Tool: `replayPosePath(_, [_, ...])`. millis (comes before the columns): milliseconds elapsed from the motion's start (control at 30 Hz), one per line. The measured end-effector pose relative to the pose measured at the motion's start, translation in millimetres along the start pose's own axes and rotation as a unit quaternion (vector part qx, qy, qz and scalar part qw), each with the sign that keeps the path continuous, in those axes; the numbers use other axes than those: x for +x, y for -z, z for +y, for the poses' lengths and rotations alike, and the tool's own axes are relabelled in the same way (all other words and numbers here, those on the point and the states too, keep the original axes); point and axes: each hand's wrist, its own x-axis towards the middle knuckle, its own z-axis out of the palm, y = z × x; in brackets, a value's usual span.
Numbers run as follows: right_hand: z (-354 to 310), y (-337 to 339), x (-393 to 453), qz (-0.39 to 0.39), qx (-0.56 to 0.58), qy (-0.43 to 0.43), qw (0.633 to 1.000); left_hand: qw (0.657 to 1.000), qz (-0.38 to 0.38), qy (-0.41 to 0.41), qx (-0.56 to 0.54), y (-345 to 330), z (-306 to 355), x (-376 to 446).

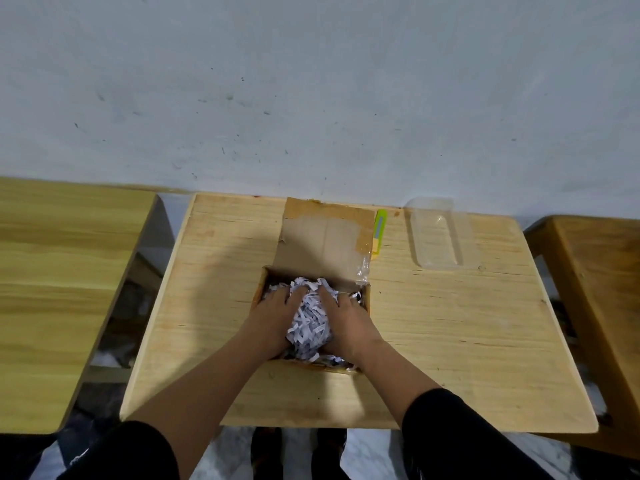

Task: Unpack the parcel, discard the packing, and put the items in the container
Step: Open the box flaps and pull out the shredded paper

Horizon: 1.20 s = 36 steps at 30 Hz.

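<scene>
Head view, nearest first: two bare forearms in black sleeves reach forward over the table (450, 341) into the open box (364, 299), which sits at the middle of the tabletop with its far flap (325, 233) folded back flat. The left hand (273, 317) and right hand (346, 318) flank a heap of shredded paper (310, 323), palms turned inward and fingers curled down into the shreds, so both are closing on the wad from either side rather than pinching it (fingertips are buried, so how deep they go cannot be told). The paper lies directly between the hands, equally near to each, and fills the box from front to back. No packed items show yet; I judge they sit beneath the shreds. Beyond the box, just past the flap's right edge, lies a yellow-green cutter (379, 233), long axis running away from the person. Further right, well apart from the box, the clear container (438, 233) stands empty, nearer the right hand. The lift should go straight up, since loose strips may spill over the walls.
</scene>
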Motion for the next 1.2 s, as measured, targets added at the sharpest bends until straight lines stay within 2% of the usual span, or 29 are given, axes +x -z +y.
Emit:
replayPosePath(133, [4.4, 2.2, -2.7, 0.004, 0.052, 0.012, 0.999, 0.999, -0.014, -0.005, -0.033, 3.8, -2.4, -2.0])
replayPosePath(367, [12.7, 12.0, -10.0, 0.021, 0.147, 0.037, 0.988, 0.994, 0.020, -0.030, -0.104, 13.5, 2.2, -8.8])
replayPosePath(800, [14.3, 22.2, -20.0, 0.050, 0.149, 0.051, 0.986, 0.989, 0.074, -0.056, -0.114, 17.8, 12.9, -14.4])
replayPosePath(1200, [6.0, 60.3, -31.8, 0.074, 0.118, 0.056, 0.989, 0.986, 0.068, -0.061, -0.136, 53.6, 19.6, -11.8])
